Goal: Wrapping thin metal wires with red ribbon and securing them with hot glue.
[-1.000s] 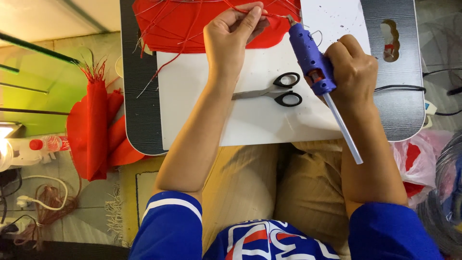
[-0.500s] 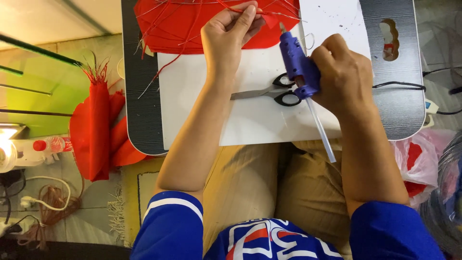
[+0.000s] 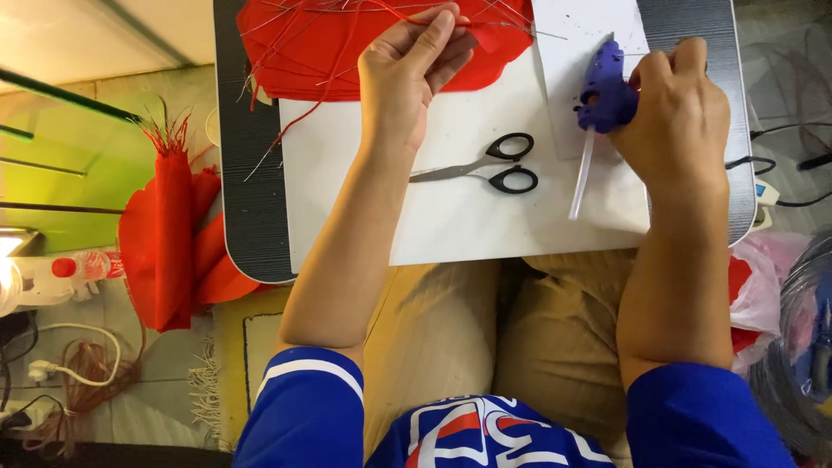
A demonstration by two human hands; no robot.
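The left hand (image 3: 407,78) pinches thin red strands over the flat red fabric piece (image 3: 347,52). The right hand (image 3: 672,108) grips a purple plastic glue gun (image 3: 604,91), black-handled steel scissors (image 3: 485,165) lying between them.

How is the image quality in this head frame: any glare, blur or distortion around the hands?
Head view: light is even over the white board, with only soft shadows beside the scissors; strong glare at the far left edge; the left hand and right hand on the blue glue gun look slightly soft; the dark tray edges bow from wide-angle distortion.
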